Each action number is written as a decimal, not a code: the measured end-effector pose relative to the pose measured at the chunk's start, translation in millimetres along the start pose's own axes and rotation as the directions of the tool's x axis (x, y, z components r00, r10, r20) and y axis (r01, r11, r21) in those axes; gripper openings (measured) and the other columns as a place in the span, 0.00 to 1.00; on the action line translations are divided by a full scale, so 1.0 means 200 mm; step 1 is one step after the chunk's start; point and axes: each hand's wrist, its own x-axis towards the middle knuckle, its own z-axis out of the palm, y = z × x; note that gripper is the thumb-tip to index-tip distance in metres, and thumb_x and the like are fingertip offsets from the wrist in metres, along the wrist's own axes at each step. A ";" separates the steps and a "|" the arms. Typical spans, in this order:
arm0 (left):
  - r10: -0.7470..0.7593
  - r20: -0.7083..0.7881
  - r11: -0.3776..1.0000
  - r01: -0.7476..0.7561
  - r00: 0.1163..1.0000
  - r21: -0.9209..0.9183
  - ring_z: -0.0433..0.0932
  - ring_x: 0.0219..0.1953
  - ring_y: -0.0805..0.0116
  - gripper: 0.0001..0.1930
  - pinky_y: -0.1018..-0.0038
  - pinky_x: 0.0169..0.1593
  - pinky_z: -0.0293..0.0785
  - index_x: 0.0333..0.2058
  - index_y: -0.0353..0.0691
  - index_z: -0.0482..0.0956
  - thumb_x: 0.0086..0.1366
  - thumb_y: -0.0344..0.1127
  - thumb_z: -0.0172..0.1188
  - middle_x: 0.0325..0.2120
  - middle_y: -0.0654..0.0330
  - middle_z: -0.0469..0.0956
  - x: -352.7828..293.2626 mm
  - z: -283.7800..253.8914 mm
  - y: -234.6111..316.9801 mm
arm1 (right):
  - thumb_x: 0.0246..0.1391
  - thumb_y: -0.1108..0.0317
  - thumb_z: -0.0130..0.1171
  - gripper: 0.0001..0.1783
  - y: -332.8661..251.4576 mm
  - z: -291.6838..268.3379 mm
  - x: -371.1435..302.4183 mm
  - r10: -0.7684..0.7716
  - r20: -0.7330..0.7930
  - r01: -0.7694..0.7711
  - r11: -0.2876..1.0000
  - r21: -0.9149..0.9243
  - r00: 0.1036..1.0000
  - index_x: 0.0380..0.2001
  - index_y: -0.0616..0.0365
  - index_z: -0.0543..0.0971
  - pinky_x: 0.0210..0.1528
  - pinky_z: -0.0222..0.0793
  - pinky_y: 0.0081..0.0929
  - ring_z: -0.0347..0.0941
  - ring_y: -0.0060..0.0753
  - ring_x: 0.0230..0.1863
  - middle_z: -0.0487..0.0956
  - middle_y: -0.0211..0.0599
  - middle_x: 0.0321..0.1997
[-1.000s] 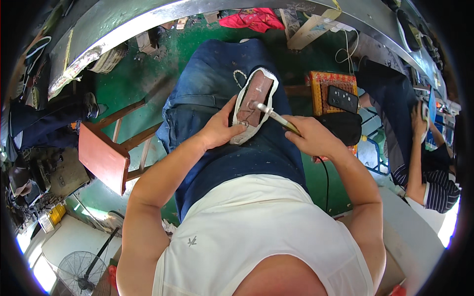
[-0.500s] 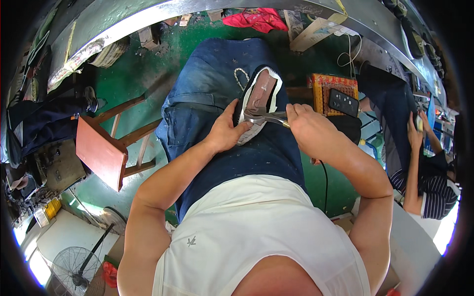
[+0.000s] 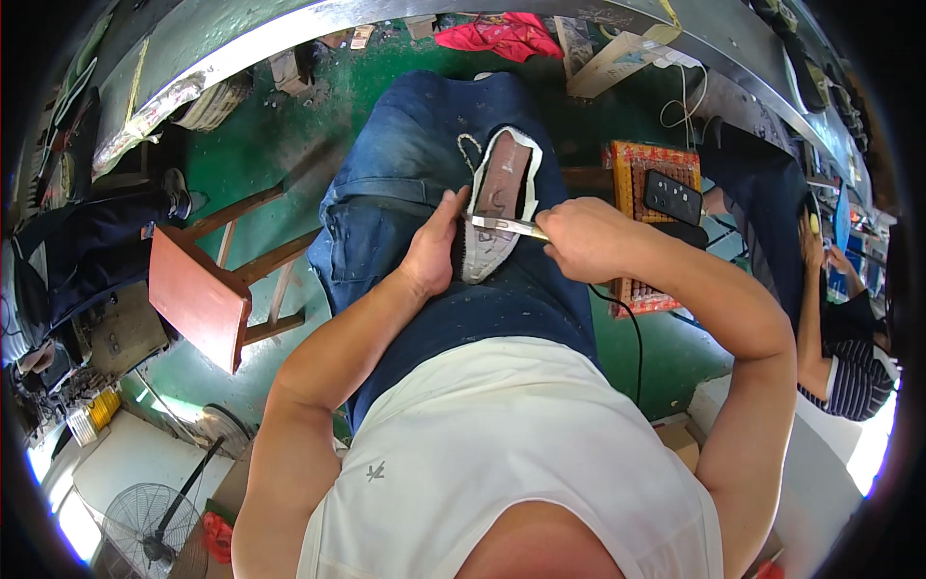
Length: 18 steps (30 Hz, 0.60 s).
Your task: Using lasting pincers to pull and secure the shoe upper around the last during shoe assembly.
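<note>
A shoe [image 3: 503, 179] lies sole side up on my lap, with a reddish-brown insole in its middle and a white edge of upper around it. A loop of light cord hangs beside its far left side. My left hand [image 3: 439, 243] grips the shoe's left side, thumb up and the other fingers mostly hidden. Metal lasting pincers [image 3: 509, 226] are in my right hand [image 3: 585, 238], fingers wrapped round their handles. Their head lies across the shoe's near half, against its left edge close to my left thumb.
A wooden stool [image 3: 200, 299] stands at left, a fan [image 3: 149, 531] at lower left. To my right, a phone [image 3: 673, 199] rests on a beaded seat [image 3: 637, 183], near another person's arm [image 3: 812, 289]. A bench edge [image 3: 318, 27] crosses the far side; red cloth [image 3: 499, 37] lies beneath.
My right hand has moved slightly left and turned the pincers, so their head points to the shoe's left edge. My left hand has shifted a little, with its thumb now raised.
</note>
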 end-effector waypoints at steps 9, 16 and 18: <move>0.216 -0.502 0.951 -0.063 0.838 0.303 0.77 0.58 0.56 0.32 0.68 0.59 0.70 0.62 0.29 0.71 0.80 0.53 0.35 0.56 0.47 0.78 0.14 -0.03 -0.05 | 0.56 0.65 0.61 0.13 -0.10 0.47 0.12 0.134 -0.365 0.046 0.895 0.444 0.921 0.37 0.63 0.74 0.46 0.72 0.51 0.77 0.61 0.41 0.80 0.55 0.36; 0.680 -0.057 0.360 -0.265 0.731 0.895 0.79 0.53 0.38 0.26 0.60 0.58 0.74 0.62 0.31 0.71 0.78 0.44 0.39 0.53 0.36 0.77 0.12 -0.10 -0.12 | 0.57 0.70 0.59 0.21 0.06 0.31 -0.02 0.141 -0.263 -0.016 0.905 0.426 0.954 0.51 0.70 0.71 0.53 0.70 0.50 0.75 0.64 0.49 0.77 0.63 0.43; 0.702 0.071 0.222 -0.313 0.709 0.924 0.78 0.53 0.38 0.25 0.59 0.58 0.74 0.63 0.32 0.69 0.77 0.43 0.41 0.55 0.36 0.75 0.12 -0.09 -0.09 | 0.57 0.71 0.58 0.21 0.10 0.34 0.06 0.137 -0.599 0.060 0.953 0.297 0.789 0.51 0.71 0.70 0.53 0.70 0.50 0.74 0.65 0.50 0.76 0.65 0.46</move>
